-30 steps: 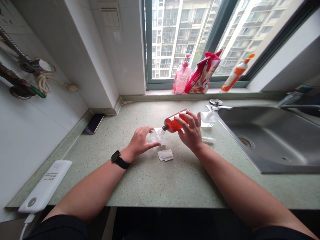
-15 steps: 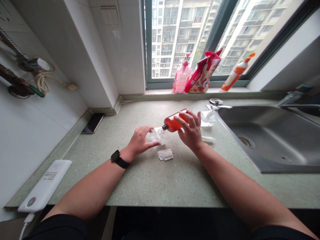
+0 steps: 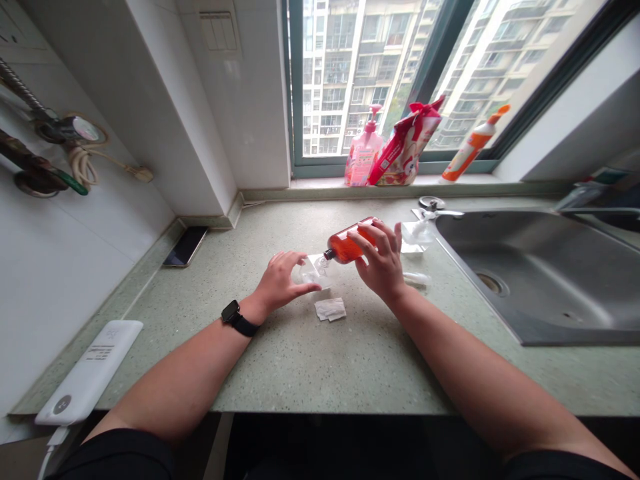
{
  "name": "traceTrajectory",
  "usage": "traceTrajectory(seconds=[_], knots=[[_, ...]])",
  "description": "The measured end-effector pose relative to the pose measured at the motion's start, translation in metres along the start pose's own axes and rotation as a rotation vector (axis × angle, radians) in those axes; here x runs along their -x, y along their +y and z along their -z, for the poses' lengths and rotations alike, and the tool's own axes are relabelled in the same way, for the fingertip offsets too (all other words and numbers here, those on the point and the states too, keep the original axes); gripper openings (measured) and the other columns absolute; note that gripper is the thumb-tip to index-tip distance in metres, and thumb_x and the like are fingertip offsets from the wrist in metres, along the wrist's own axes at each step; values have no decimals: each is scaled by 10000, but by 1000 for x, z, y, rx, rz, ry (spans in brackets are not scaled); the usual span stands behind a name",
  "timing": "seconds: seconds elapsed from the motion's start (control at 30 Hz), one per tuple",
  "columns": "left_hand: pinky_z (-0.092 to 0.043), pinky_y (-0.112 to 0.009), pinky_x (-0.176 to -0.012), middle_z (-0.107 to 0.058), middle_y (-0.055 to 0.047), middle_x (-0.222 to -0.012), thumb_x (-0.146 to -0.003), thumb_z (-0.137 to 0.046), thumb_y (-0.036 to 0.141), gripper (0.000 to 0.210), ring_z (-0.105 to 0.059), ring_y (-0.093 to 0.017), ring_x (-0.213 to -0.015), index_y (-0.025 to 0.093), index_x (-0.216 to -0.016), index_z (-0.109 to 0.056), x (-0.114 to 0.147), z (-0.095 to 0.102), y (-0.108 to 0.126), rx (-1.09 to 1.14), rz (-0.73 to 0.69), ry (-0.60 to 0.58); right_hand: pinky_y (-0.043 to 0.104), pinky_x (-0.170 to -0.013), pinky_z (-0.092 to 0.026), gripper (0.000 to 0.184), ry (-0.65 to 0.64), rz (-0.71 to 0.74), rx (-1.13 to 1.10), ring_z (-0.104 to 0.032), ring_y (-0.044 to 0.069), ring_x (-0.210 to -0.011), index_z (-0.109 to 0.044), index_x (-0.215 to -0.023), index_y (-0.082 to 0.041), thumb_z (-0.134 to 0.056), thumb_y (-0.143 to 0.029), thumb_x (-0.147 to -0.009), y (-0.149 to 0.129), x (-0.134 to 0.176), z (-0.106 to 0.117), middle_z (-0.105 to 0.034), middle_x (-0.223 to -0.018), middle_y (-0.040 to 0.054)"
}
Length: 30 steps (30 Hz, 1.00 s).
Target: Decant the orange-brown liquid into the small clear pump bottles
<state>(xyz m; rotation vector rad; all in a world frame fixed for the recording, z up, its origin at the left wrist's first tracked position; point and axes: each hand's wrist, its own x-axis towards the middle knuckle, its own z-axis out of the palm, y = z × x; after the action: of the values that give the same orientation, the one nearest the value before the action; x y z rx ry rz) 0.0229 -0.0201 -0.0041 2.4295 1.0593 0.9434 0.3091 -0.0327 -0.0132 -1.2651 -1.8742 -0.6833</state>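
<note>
My right hand (image 3: 380, 257) is wrapped round an orange-red see-through bottle (image 3: 345, 245), tilted so its dark neck points down and left. That neck meets the mouth of a small clear bottle (image 3: 311, 272), which my left hand (image 3: 283, 283) grips between thumb and fingers. Whether liquid is flowing is too small to tell. Just in front of the clear bottle lies a folded white tissue (image 3: 331, 309) on the counter. Behind my right hand is a clear piece with a white pump nozzle (image 3: 440, 215), and a clear tube-like thing (image 3: 417, 279) lies near my right wrist.
A steel sink (image 3: 550, 280) is set into the speckled counter (image 3: 320, 373) at right. On the windowsill stand a pink pump bottle (image 3: 364, 157), a red pouch (image 3: 407, 150) and an orange-white bottle (image 3: 470, 150). A phone (image 3: 185, 247) and a white power bank (image 3: 90, 373) lie at left.
</note>
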Motion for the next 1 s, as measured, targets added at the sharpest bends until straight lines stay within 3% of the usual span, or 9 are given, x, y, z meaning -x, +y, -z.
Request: traceTrajectory(seconds=[1.0], knots=[[-509,-514,-1017,-748,-78,-1125,-798,-817,723,675,-691,-308,-1073,236,-1227,-633,0,-1,-2,1,-7,0,686,-1334,-209,876,39,23,12,-482,331,-1485,-380,-1577,-466,-645,-45,-856,0,-2,1,-599,-1455,26]])
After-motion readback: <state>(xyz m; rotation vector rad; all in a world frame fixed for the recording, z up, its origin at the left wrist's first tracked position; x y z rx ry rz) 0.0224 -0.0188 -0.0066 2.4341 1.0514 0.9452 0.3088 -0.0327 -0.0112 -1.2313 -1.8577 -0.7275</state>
